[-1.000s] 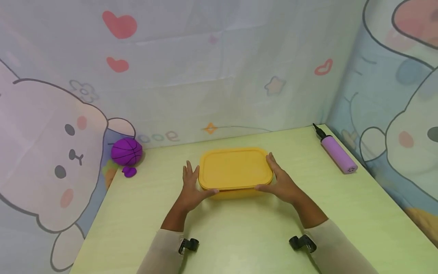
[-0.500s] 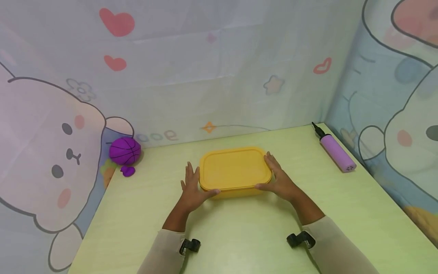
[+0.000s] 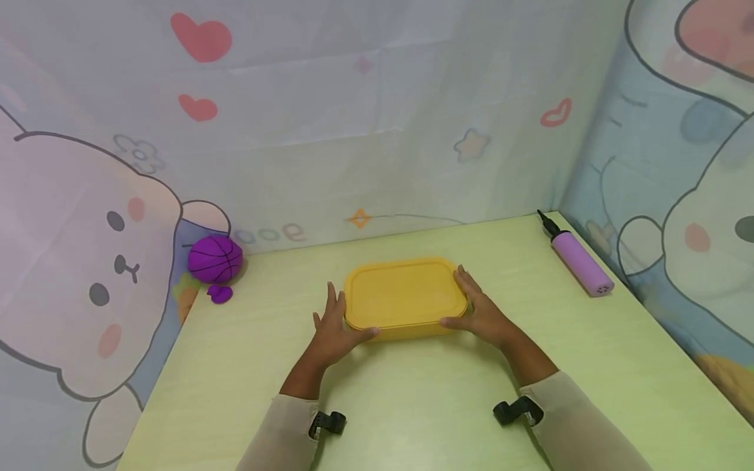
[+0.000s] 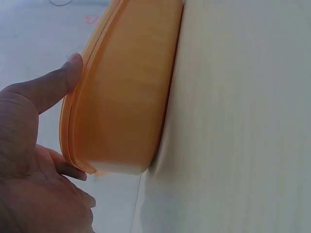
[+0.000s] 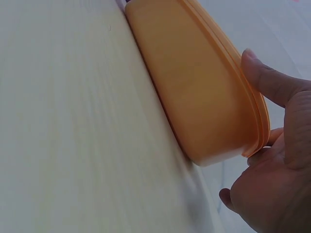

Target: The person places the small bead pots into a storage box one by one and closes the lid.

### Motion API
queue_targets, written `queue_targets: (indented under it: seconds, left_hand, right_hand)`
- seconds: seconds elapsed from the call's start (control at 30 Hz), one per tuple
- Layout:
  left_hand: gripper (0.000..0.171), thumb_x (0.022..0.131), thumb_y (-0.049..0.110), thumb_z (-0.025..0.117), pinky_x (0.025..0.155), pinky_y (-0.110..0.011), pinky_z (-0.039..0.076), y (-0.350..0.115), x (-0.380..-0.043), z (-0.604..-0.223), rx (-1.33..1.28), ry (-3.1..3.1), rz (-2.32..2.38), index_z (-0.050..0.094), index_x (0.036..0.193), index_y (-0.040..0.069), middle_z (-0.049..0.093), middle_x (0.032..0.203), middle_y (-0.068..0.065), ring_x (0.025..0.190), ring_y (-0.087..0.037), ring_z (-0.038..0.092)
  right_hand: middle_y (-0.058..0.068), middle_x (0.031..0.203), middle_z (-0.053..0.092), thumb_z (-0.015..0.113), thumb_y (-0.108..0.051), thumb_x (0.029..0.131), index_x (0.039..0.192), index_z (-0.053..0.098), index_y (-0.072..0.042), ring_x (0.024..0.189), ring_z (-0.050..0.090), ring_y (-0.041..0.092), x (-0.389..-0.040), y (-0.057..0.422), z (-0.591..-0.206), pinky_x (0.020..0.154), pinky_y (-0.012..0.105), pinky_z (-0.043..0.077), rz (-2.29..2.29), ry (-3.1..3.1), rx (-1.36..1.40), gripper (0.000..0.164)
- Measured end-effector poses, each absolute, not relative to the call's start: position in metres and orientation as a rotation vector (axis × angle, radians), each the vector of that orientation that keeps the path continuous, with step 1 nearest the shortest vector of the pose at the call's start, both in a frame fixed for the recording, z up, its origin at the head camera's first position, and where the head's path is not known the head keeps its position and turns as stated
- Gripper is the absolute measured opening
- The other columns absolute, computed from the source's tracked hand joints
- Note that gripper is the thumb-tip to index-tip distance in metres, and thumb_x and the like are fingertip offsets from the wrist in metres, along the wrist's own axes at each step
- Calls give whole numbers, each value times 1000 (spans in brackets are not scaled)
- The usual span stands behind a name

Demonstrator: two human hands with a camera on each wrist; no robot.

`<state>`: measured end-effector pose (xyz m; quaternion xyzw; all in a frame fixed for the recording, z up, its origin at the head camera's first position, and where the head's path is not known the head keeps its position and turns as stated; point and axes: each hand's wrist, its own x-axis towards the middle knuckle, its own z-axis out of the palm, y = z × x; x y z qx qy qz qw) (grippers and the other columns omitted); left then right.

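A yellow plastic food container stands upright at the middle of the table, its flat yellow lid on top. At its left end, my left hand grips the lid's near corner, thumb along the front rim and fingers at the side. My right hand holds the opposite corner in the same way. Both wrist views show the thumbs on the lid's rim and some fingertips tucked by the corner. The container's base rests on the tabletop. What is inside is hidden.
A purple ball with black basketball lines and a small purple duck sit at the table's far left. A lilac hand pump with a black nozzle lies at the right edge. Printed cloth hangs behind the pale green table.
The dark gap under the lid's front edge has closed, and the lid's back edge sits slightly lower. My left fingers have shifted a little; both hands stay at the corners.
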<state>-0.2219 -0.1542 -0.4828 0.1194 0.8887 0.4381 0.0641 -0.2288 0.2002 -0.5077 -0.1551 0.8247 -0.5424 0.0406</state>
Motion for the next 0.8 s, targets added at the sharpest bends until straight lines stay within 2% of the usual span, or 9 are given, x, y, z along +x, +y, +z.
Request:
queue_targets:
  seconds: [0.13,0.27,0.4,0.8]
  left_hand:
    - [124,95,56,81,127,-78,-20,-154,-221,-484,356,2697,1281,6,173,-4,-26,182,-12,169,-51,-6]
    - [118,100,59,74,127,-78,-20,-153,-220,-484,348,2703,1253,7,171,-7,-26,182,-12,170,-50,1]
    - [117,100,59,74,127,-78,-19,-152,-220,-484,336,2709,1239,9,170,-8,-23,182,-14,170,-48,7]
    - [121,97,63,75,127,-82,-14,-149,-226,-488,335,2716,1221,9,172,-6,-14,183,-20,169,-50,10]
  right_hand:
    - [12,186,-9,91,-34,91,177,9,-7,172,-10,43,-229,201,-510,134,74,2,-1649,2522,-465,122]
    - [13,186,-6,93,-34,90,177,11,-8,172,-8,44,-229,203,-513,134,74,3,-1639,2541,-460,122]
    - [12,186,-6,93,-36,89,177,11,-9,172,-7,44,-230,204,-515,134,74,4,-1632,2547,-463,123]
    - [10,186,-8,92,-36,90,177,8,-11,172,-9,43,-233,211,-520,133,76,2,-1594,2545,-490,123]
